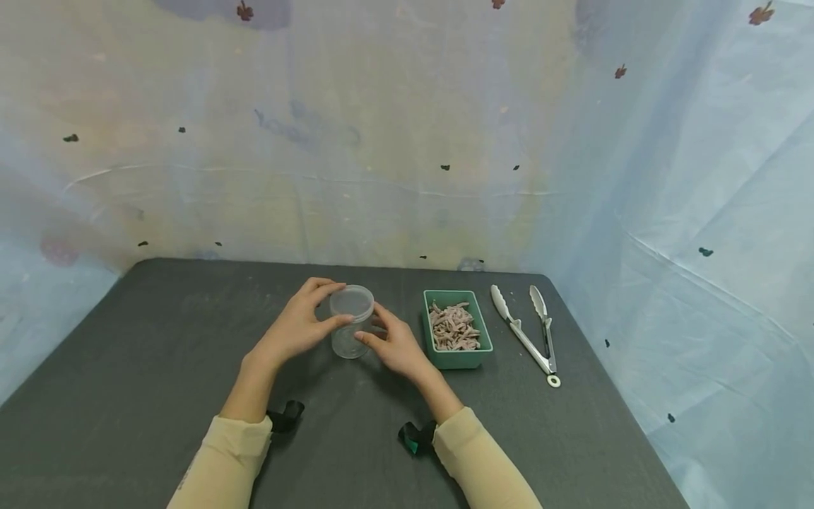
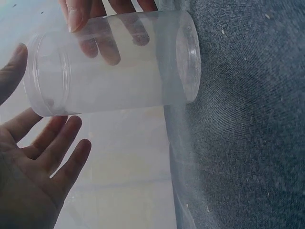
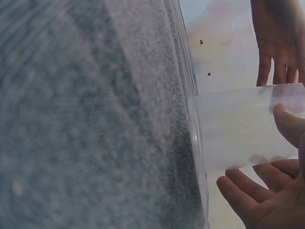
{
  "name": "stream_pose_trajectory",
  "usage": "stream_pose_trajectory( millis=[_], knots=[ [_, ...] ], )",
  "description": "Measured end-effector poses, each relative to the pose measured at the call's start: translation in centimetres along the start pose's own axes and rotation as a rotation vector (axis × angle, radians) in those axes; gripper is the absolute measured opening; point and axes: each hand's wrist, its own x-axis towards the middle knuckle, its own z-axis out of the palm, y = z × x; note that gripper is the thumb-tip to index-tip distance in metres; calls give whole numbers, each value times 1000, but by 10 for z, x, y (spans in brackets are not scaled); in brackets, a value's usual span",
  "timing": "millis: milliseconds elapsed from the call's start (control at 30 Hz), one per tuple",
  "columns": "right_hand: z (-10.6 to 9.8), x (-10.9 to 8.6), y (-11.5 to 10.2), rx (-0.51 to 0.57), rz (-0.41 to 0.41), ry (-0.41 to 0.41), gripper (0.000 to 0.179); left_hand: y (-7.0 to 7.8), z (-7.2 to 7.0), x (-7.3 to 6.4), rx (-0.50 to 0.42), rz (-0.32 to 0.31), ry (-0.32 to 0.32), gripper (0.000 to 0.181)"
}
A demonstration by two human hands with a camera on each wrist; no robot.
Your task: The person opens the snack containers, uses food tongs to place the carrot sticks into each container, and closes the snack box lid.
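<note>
A clear plastic jar (image 1: pixel 347 345) with a translucent lid (image 1: pixel 352 302) stands upright on the dark table. No contents show through its wall in the left wrist view. My left hand (image 1: pixel 297 322) reaches around the lid from the left, thumb at the front and fingers at the far side. From the right, my right hand (image 1: pixel 396 345) holds the upper body of the jar between thumb and fingers. The right wrist view shows the right thumb (image 3: pixel 288 121) on the wall, with fingers along the opposite side.
To the right stands a green rectangular container (image 1: pixel 459 359) filled with small, pale, greyish-pink finger-shaped pieces (image 1: pixel 454 326). Beyond it lie spread metal tongs (image 1: pixel 529 344) with a ring at the near end. A plastic sheet (image 1: pixel 381 141) hangs behind the dark table (image 1: pixel 159 367).
</note>
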Motion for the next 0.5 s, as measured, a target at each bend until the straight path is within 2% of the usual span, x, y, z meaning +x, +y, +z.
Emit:
stream_pose_trajectory(
  millis=[133, 267, 367, 500],
  knots=[
    [-5, -7, -25, 20, 7, -1, 68, 0, -2, -1, -23, 41, -12, 67],
    [-5, -7, -23, 28, 11, -6, 69, -1, -5, -3, -62, 82, -64, 60],
    [-6, -7, -23, 36, 3, -15, 70, -2, -7, -4, -77, 85, -97, 56],
    [-7, -7, -22, 43, -10, -25, 68, -2, -8, -4, -82, 82, -103, 54]
  ],
)
